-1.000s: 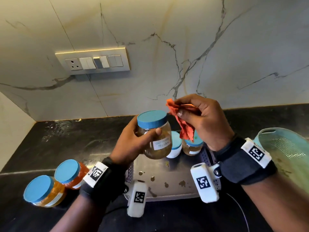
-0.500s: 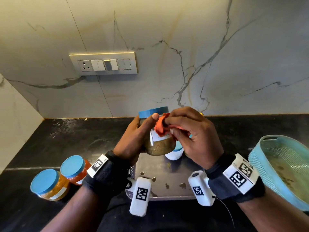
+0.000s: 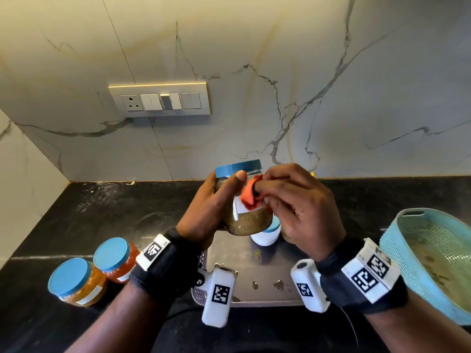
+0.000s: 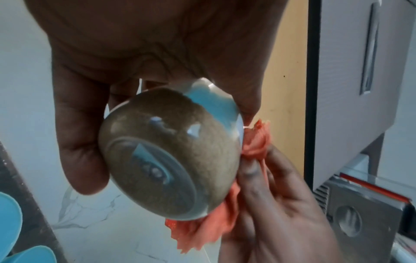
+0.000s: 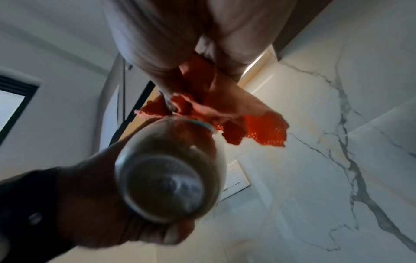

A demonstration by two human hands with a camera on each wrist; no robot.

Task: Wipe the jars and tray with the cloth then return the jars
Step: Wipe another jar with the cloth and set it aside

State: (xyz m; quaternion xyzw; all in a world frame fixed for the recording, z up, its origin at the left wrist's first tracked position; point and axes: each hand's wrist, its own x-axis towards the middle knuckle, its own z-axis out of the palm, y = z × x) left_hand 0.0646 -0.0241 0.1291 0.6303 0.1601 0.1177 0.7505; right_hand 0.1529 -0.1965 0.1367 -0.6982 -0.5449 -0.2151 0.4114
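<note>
My left hand [image 3: 216,200] grips a blue-lidded glass jar [image 3: 244,220] of brown powder upright above the steel tray [image 3: 244,278]. My right hand [image 3: 288,200] pinches a bunched orange cloth [image 3: 251,197] against the jar's white label. The left wrist view shows the jar's base [image 4: 166,160] with the orange cloth [image 4: 209,226] pressed to its side by the right hand's fingers [image 4: 265,178]. From the right wrist, the jar's base [image 5: 166,178] and the orange cloth [image 5: 254,128] show from below. A white blue-lidded jar [image 3: 266,235] stands on the tray behind, partly hidden.
Two blue-lidded jars, one orange [image 3: 79,284] and one red [image 3: 116,258], stand on the black counter [image 3: 102,215] to the left of the tray. A teal plastic basket [image 3: 433,261] sits at the right. A switch panel [image 3: 160,100] is on the marble wall. Dried spots mark the tray.
My right hand came down and brought the cloth from above the jar's lid onto its label side. The jar rose slightly and stays in my left hand.
</note>
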